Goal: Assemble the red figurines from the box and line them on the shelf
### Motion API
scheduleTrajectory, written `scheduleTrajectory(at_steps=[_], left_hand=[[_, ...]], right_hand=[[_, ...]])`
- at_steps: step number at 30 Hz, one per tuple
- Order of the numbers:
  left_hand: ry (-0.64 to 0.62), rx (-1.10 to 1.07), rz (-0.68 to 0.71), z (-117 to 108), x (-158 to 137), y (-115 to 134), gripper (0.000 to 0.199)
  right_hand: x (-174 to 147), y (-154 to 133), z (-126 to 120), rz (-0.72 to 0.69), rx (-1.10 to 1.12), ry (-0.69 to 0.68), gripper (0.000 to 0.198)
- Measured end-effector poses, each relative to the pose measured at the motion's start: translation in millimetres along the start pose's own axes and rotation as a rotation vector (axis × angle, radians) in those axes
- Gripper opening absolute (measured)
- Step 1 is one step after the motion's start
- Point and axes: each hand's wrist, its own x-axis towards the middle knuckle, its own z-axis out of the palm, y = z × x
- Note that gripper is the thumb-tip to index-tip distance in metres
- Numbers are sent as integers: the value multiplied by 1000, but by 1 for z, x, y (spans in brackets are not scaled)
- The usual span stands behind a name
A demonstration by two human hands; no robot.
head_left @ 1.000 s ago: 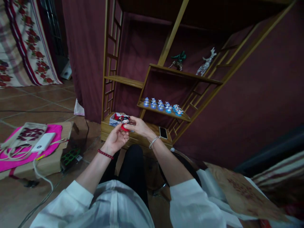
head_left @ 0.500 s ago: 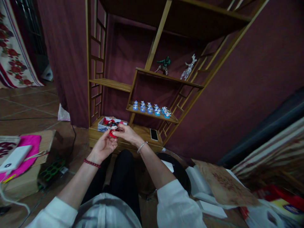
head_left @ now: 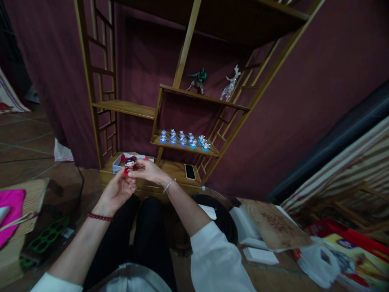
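Head view. The figurine (head_left: 130, 163) is held between the 2 hands, off the shelf, on the near side of the open box (head_left: 117, 166). It is roughly upright, its dark-haired head at the top and its red base at the bottom. The left hand (head_left: 114, 191) meets the base from the left and near side, fingertips at the lower edge, remaining fingers loosely curled. The right hand (head_left: 148, 170) pinches the figurine from the right: thumb across the lower front, other fingers beside and behind it. The exact contact behind the figurine is hidden.

Handling. The figurine is probably light, stiff and hard, likely plastic or resin; the material cannot be confirmed. A glossy finish, if present, would make it somewhat slippery. The hair buns and any thin painted details are the likely weak points. Preferred grip: thumb and fingers on opposite sides of the body, close to the base. Avoid lifting by the head. Moderate pressure should suffice.

Surroundings. The box stands at the left on the lower shelf (head_left: 174, 173), with red items inside. A phone (head_left: 190, 172) lies to its right. Small figures (head_left: 182, 140) stand in rows on the shelf above.
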Motion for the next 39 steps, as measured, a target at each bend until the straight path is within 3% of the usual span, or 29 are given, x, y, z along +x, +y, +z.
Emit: scheduleTrajectory(at_steps=[10, 18, 26, 39], left_hand=[[32, 37, 9, 14, 25, 21, 28], [4, 65, 72, 21, 47, 46, 27], [69, 128, 127, 27, 60, 74, 26], [167, 260, 462, 42, 95, 111, 8]], right_hand=[[31, -5, -15, -7, 30, -2, 43], [60, -13, -26, -75, -109, 36, 32], [90, -22, -32, -99, -165, 12, 32], [140, -42, -40, -179, -243, 61, 36]])
